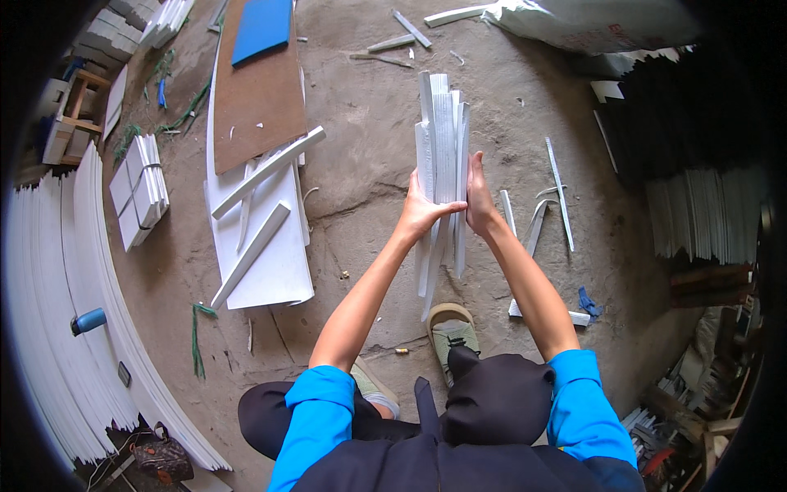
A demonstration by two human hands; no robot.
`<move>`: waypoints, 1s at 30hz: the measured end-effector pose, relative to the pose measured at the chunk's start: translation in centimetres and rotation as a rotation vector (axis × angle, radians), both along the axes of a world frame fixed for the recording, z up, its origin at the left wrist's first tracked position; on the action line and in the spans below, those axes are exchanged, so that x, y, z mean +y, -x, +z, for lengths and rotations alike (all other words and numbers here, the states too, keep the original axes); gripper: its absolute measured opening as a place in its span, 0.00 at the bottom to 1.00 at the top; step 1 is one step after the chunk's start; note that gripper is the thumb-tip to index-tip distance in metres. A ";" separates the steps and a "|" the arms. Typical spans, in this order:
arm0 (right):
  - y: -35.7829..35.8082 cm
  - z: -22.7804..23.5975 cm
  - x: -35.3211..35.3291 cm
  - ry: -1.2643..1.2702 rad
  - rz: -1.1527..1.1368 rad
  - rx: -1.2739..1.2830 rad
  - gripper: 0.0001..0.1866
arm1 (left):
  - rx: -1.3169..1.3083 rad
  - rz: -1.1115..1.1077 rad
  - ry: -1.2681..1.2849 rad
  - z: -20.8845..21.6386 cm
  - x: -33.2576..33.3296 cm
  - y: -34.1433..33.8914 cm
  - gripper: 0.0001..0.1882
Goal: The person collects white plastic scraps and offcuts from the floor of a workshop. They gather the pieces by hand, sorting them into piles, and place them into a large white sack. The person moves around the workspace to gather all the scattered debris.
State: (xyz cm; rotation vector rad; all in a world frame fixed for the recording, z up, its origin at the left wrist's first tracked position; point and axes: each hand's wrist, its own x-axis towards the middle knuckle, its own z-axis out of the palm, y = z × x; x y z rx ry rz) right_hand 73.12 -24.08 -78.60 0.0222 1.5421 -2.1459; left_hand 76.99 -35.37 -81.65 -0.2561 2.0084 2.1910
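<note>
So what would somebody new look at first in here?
Probably the bundle of white strips between the left hand and right hand, near the middle. Then the bright blue panel on the brown board, upper left, and the blue cylinder on the white stack at far left.

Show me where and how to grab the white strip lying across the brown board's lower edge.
Probably by its upper-right end, from the right: there the white strip juts past the brown board, so fingers may wrap around it. The left hand is nearer, but holds the bundle of strips.
</note>
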 end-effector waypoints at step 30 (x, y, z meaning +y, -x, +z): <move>-20.5 -3.9 23.9 -1.195 -0.466 0.272 0.28 | -0.438 -0.659 -0.092 -2.8 14.6 -2.8 0.37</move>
